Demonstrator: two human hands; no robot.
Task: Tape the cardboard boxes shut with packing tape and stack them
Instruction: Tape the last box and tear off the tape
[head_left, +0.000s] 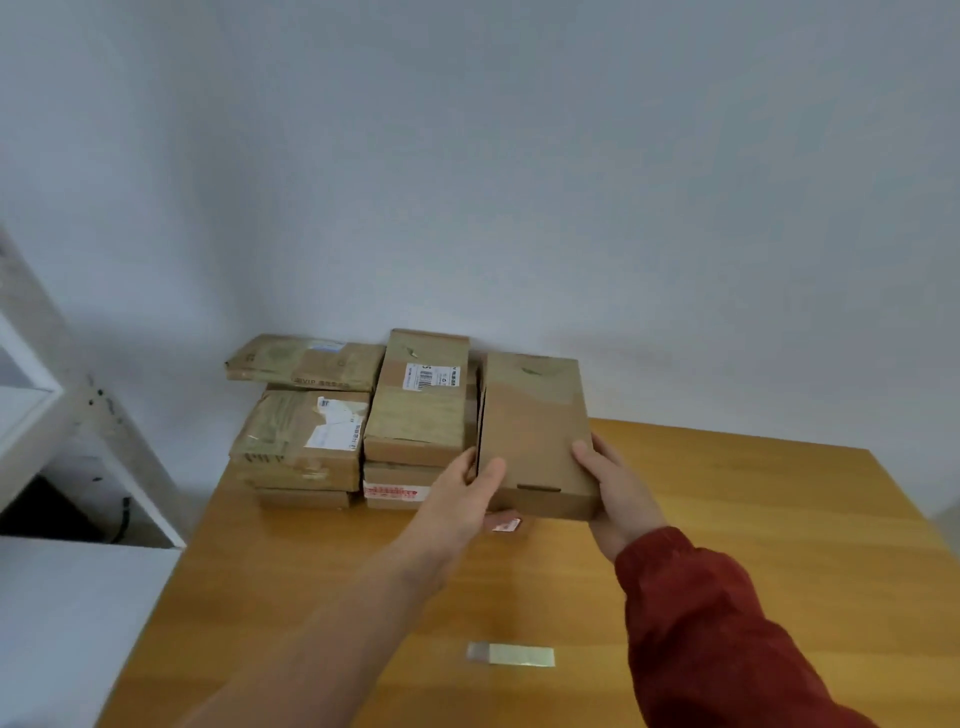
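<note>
Nearest me a short strip of packing tape (510, 653) lies flat on the wooden table (779, 545), well apart from everything else; my right arm comes in over it in a red sleeve (717, 634), my left arm is bare; further on, both hands are closed on the plain cardboard box (535, 431), which is shut and lies lengthwise away from me; my left hand (465, 496) grips its near left corner with the thumb on the lid and the fingers down the side; my right hand (621, 496) grips the near right corner the same way, thumb on top; I cannot tell whether the box rests on anything or hangs clear of the table; under its near edge a small red-and-white item (505, 524) shows, too blurred to name; just left of the held box stands a stack of taped boxes (418, 410) topped by one with a barcode label, its bottom box banded in red-and-white tape (390, 491); left of that stands a second stack (301, 444) with white shipping labels; behind it, against the wall, a flatter taped box (306, 364); a white shelf unit (31, 415) stands at the far left.
</note>
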